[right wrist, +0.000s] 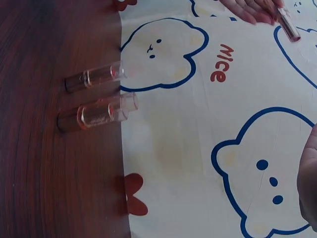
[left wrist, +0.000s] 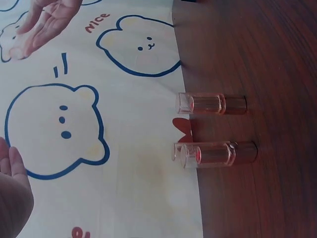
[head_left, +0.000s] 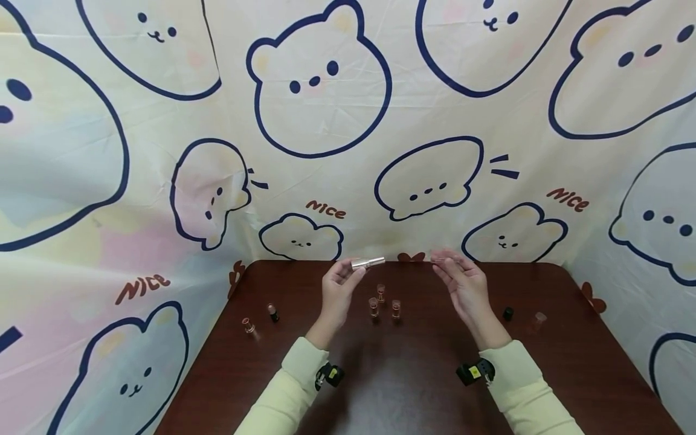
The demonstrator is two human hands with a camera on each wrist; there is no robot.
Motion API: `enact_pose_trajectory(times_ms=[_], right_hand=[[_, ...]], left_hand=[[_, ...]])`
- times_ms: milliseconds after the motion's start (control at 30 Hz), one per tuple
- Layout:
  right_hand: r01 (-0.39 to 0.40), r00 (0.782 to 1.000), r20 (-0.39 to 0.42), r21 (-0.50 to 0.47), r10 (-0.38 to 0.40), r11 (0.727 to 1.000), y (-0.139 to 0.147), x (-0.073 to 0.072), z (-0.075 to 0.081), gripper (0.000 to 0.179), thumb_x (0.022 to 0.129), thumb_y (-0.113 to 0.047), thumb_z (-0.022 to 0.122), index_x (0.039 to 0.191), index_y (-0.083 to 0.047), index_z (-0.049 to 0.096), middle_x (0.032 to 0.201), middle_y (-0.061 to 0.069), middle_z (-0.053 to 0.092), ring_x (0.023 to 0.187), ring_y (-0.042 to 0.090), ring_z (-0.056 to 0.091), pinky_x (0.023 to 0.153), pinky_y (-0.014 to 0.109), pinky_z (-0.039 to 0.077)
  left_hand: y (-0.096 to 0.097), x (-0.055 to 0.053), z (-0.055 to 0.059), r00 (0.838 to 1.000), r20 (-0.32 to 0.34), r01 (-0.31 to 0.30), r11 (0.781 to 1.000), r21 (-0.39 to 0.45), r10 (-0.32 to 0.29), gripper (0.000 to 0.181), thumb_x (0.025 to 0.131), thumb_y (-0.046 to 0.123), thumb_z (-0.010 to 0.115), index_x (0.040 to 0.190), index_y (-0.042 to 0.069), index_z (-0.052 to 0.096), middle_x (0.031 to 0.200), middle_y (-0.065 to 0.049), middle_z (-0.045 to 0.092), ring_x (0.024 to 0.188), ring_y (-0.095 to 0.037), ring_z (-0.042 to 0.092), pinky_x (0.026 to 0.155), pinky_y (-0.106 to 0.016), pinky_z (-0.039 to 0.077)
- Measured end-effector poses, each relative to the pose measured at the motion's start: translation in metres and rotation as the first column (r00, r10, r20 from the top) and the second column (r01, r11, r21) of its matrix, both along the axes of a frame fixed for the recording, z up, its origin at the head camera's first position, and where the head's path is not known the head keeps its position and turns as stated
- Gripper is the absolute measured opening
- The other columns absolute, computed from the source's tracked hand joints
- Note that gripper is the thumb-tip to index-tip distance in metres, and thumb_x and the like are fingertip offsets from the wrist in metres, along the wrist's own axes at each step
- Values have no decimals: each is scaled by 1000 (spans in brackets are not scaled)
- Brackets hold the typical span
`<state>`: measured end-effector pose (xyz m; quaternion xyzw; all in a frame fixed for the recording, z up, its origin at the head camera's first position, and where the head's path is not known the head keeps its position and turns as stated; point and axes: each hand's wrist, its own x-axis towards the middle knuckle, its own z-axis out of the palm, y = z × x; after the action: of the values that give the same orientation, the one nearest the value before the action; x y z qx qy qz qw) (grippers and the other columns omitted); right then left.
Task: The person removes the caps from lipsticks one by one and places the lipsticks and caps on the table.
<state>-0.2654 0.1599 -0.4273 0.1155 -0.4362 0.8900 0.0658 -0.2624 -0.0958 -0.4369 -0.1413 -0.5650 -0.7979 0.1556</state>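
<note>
My left hand (head_left: 339, 287) pinches a shiny metallic lipstick tube (head_left: 368, 263) between thumb and fingers above the table's far edge, its end pointing right. In the right wrist view the same tube (right wrist: 289, 26) shows a rosy metal sheen. Apart from it, to the right, my right hand (head_left: 464, 284) holds a clear pinkish lipstick cap (left wrist: 18, 52) at its fingertips. Between and below the hands stand three clear-capped lipsticks (head_left: 374, 308), grouped upright on the table. The wrist views show these lipsticks (left wrist: 218, 153) with red tips under transparent caps.
On the left of the brown table (head_left: 402, 374) stand another clear-capped lipstick (head_left: 248, 325) and an uncapped lipstick with a black base (head_left: 273, 313). To the right are a small black cap (head_left: 508, 313) and a clear cap (head_left: 540, 318). A bear-print cloth (head_left: 326, 121) hangs behind the table.
</note>
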Motion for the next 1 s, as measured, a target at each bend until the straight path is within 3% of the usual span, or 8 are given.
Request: enact_pose_trajectory(times_ms=[300, 800, 1000], right_hand=[[22, 1000, 8, 24, -22, 999, 18, 2, -4, 27, 95, -7, 60, 120, 3, 64, 120, 13, 66, 108, 21, 64, 92, 33, 47], [95, 994, 41, 45, -97, 994, 57, 8, -10, 32, 95, -7, 60, 124, 6, 60, 116, 10, 68, 107, 19, 65, 92, 32, 46], [115, 993, 37, 25, -116, 993, 75, 12, -16, 25, 95, -4, 59, 118, 4, 65, 115, 11, 68, 106, 19, 66, 90, 32, 48]], left_hand=[[-20, 0, -2, 1000, 8, -16, 1000, -4, 16, 29, 92, 0, 64, 116, -16, 55, 104, -8, 69, 99, -26, 67, 91, -34, 50], [-48, 2, -3, 988, 29, -151, 989, 4, 150, 17, 88, 2, 69, 101, -6, 63, 97, -7, 70, 90, -17, 67, 85, -28, 53], [-60, 5, -9, 976, 87, -202, 979, -1, 202, 15, 88, 0, 69, 100, -6, 63, 95, -5, 70, 87, -14, 66, 83, -28, 53]])
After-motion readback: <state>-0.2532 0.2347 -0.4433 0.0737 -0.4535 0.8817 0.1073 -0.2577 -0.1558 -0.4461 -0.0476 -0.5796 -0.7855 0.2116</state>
